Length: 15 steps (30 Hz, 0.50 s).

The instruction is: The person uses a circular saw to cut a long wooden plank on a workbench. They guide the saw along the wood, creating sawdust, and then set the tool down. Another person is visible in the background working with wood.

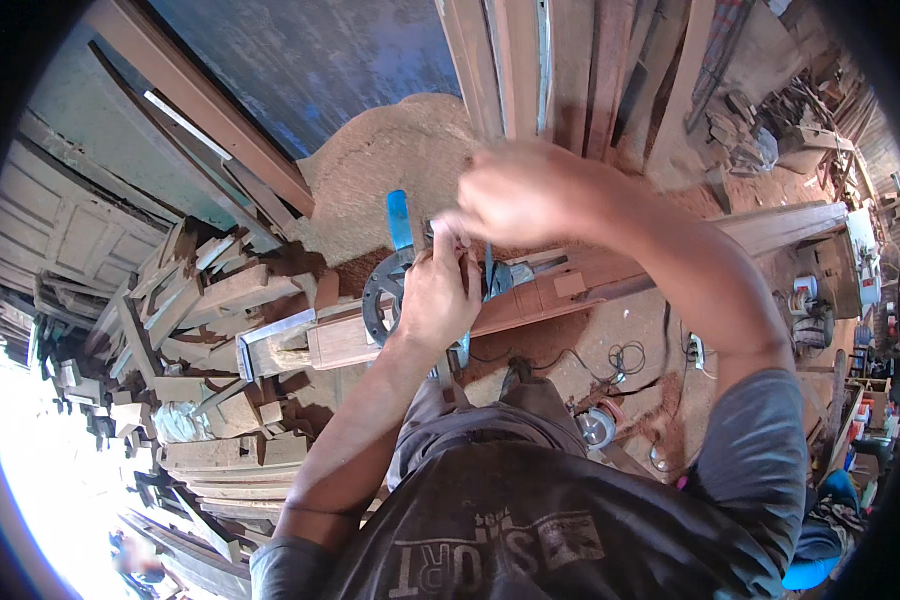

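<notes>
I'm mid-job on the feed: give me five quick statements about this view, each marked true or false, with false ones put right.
1. The left hand is at the dark ring-shaped part, over the wooden beam. True.
2. The right hand lies flat on the beam. False: it is off the beam, beyond and to the right of the left hand, and blurred.
3. A blue piece shows just beyond the ring-shaped part. True.
4. The looped cable hangs from a door. False: it lies on the floor, on the near side of the beam.
5. Wood pieces are piled at the left. True.
</notes>
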Motion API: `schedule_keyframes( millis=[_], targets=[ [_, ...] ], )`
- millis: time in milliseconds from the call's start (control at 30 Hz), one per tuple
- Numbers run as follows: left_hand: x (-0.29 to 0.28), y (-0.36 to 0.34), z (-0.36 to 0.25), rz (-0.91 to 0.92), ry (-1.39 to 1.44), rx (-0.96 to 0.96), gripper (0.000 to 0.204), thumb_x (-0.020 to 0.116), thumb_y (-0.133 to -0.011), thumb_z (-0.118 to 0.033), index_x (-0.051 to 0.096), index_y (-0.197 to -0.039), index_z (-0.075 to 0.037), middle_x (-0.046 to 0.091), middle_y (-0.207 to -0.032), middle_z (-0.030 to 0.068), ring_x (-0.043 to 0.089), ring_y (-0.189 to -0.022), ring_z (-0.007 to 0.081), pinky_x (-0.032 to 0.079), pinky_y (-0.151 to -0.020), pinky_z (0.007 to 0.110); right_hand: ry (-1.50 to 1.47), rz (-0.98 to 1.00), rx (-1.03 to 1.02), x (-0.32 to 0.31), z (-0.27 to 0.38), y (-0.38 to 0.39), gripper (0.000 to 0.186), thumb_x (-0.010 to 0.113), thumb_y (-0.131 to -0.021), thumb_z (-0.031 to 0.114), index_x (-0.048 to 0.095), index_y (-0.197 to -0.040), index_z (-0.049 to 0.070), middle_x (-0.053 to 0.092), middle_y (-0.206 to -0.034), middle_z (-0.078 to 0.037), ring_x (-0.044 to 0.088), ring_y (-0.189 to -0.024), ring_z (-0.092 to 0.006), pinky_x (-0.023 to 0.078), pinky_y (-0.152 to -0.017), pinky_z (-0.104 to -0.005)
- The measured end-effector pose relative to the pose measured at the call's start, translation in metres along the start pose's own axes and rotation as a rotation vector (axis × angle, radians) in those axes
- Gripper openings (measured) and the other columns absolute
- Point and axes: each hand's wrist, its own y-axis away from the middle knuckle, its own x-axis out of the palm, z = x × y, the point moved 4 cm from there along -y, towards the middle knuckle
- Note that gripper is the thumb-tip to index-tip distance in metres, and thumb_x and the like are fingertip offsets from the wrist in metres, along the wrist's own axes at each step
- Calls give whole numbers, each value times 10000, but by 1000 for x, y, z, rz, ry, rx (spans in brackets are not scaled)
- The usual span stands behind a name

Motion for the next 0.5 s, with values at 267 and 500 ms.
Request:
schedule_keyframes(
  millis=[267, 500],
  targets=[
    [-7, 2, -8, -68, -64, 122, 306, 669, -956, -43, 499, -1209, -14, 736, -885, 229, 741, -862, 475, 596, -752, 547, -1465, 98, 1, 209, -89, -105, 459, 582, -1122, 486, 736, -1076, 56, 707, -965, -61, 652, -851, -164, 568, -725, -400],
    [0, 0, -8, -54, -136, 112, 337, 765, -970, -114, 525, -1181, -7, 715, -824, 174, 729, -822, 432, 581, -748, 512, -1884, -213, 550, 349, 26, -14, 445, 478, -1160, 423, 666, -1047, 36, 629, -798, -68, 582, -690, -183, 512, -656, -376]
  ],
)
